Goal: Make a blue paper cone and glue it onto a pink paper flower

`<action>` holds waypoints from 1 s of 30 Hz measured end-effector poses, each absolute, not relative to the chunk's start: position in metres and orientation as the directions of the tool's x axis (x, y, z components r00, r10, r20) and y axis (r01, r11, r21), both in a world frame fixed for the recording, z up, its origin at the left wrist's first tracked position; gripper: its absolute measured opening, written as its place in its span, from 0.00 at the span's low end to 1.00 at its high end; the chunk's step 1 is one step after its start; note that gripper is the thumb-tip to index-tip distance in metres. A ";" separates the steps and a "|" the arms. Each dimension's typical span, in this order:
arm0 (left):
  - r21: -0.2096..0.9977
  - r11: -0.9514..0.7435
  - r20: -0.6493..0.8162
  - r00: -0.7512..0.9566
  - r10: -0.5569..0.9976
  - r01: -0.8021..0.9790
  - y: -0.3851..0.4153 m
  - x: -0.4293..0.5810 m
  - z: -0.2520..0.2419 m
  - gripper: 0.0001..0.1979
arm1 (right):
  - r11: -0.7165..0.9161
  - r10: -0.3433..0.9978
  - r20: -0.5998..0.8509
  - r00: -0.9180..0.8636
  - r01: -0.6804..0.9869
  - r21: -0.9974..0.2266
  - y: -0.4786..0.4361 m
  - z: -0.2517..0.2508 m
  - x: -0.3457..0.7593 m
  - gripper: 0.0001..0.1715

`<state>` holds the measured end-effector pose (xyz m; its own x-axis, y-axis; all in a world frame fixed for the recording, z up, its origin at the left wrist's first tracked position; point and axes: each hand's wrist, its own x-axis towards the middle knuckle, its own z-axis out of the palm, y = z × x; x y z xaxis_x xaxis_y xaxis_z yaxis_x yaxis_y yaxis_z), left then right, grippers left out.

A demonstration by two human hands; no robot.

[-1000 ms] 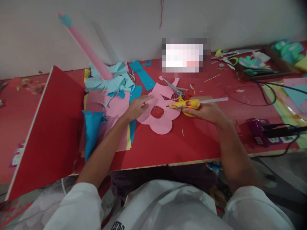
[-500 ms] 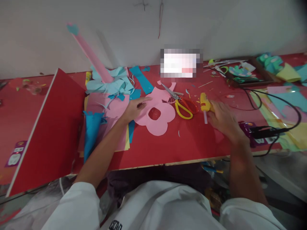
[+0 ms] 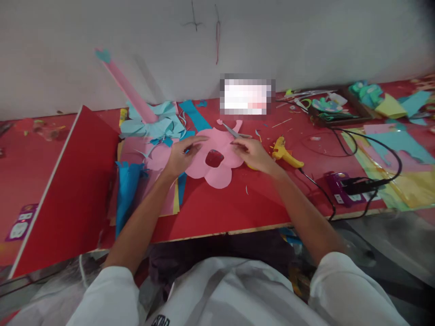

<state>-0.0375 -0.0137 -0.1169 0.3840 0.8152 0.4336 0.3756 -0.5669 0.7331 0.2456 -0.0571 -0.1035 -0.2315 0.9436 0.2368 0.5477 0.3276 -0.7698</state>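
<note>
A pink paper flower (image 3: pixel 218 177) with a hole in its middle is on the red table in front of me. My left hand (image 3: pixel 182 156) grips its left side, the fingers reaching over the upper petal. On the opposite side my right hand (image 3: pixel 253 154) has its fingertips closed on the flower's upper right edge. Scissors (image 3: pixel 231 131) lie behind and under my right hand; their blades show, while most of the handles is hidden. Right of that hand a yellow glue gun (image 3: pixel 287 156) rests on the table, its cord trailing down.
A red upright board (image 3: pixel 64 194) stands at left, beside a blue paper cone (image 3: pixel 127 192). Light blue paper pieces (image 3: pixel 163 120) surround a pink paper tube (image 3: pixel 129 90). At right are a purple power socket (image 3: pixel 340 188), black cables, a dark tray (image 3: pixel 360 108) and coloured sheets (image 3: pixel 390 140).
My right hand has let go of the glue gun, which now lies on the table, and moved left to the flower. My left hand stays at the flower's left side.
</note>
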 end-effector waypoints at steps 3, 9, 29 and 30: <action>0.718 -0.544 0.405 0.376 0.834 0.434 -0.018 -0.045 -0.109 0.21 | 0.347 0.938 0.278 -0.208 0.529 -0.775 -0.051 -0.115 0.240 0.20; 0.350 -0.481 0.417 0.326 0.848 0.804 -0.075 -0.110 -0.056 0.26 | 0.310 0.950 0.277 -0.144 0.538 -0.784 -0.058 -0.125 0.260 0.17; 0.039 -0.608 0.160 0.595 0.787 0.793 -0.125 -0.208 -0.079 0.33 | 0.281 0.926 0.373 0.052 0.562 -0.778 -0.046 -0.134 0.292 0.17; 0.027 -0.623 0.154 0.613 0.775 0.781 -0.124 -0.202 -0.079 0.34 | 0.283 0.927 0.371 0.056 0.545 -0.789 -0.045 -0.135 0.293 0.18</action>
<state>-0.2017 -0.1236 -0.0792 0.6130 0.7749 0.1542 0.7814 -0.6235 0.0271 0.2926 -0.0451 -0.1354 0.0557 0.9268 0.3714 0.5450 0.2834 -0.7891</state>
